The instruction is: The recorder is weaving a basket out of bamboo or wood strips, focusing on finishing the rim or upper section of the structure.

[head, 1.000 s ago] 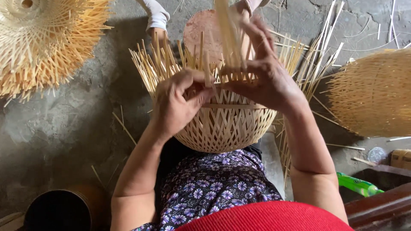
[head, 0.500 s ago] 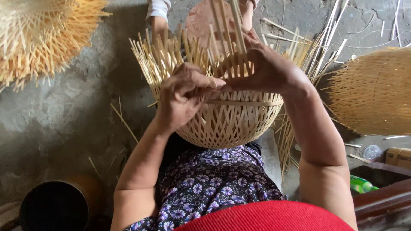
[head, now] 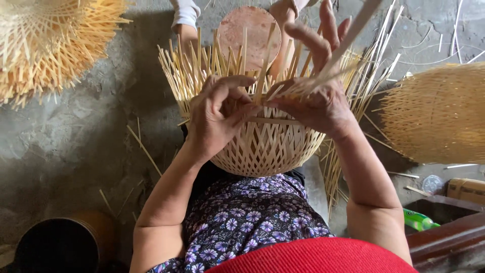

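A half-woven bamboo basket (head: 265, 144) sat in the lap at centre. The left hand (head: 220, 114) pinched an upright stake at its rim; the right hand (head: 318, 98) gripped a long bamboo strip (head: 348, 38) running off toward one o'clock. The weaving was apparently mid-row; threading that strip behind the next stake would need a steady pinch. Another basket (head: 439, 114) lay at three o'clock.

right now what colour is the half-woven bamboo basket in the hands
Pale straw-yellow bamboo basket, with an open lattice weave; the head view shows it best.
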